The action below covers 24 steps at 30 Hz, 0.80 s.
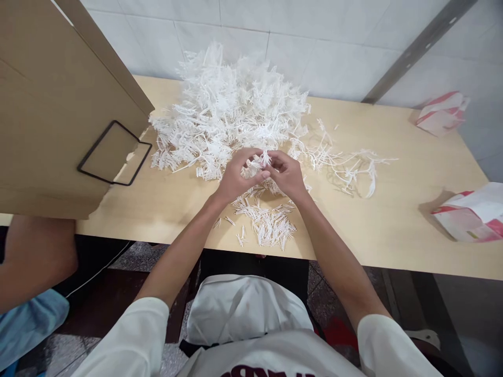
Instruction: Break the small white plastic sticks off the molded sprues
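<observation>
Here my left hand [233,180] and right hand [290,175] pinch a white sprig [266,158], fingertips nearly together, seemingly to steady it from both sides, between the big heap [228,104] and the loose bits [273,226].

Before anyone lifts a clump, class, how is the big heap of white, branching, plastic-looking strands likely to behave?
The heap is probably light for its size, being made of thin strands. It would likely lift in tangled clumps, since it looks interlaced. Single pieces may bend easily: the loose white strands at the right curve and loop.
</observation>
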{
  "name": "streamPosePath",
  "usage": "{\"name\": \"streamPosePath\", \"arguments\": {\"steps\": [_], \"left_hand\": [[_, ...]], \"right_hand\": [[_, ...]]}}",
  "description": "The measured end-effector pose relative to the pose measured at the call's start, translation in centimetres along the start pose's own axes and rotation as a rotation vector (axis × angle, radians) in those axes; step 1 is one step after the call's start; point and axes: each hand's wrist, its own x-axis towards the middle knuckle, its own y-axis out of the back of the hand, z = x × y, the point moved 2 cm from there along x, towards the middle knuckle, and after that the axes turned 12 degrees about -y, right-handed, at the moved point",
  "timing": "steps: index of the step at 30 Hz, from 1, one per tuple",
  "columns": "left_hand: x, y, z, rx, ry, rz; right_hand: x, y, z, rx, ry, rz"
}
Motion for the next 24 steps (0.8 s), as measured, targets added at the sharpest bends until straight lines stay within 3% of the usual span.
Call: {"name": "streamPosePath", "arguments": {"steps": [8, 17, 24], "left_hand": [[-0.1, -0.6, -1.2, -0.137, 0.229, 0.093], [0.2, -0.5, 0.0, 0.006, 0.148, 0.061], [0.3, -0.3, 0.0, -0.093, 0.299, 0.093]], "right_hand": [[0.1, -0.2, -0.1, 0.146, -0.053, -0.061], [-0.4, 0.1, -1.0, -0.034, 0.040, 0.079], [0.0, 0.2, -0.6, 0.021, 0.012, 0.096]]}}
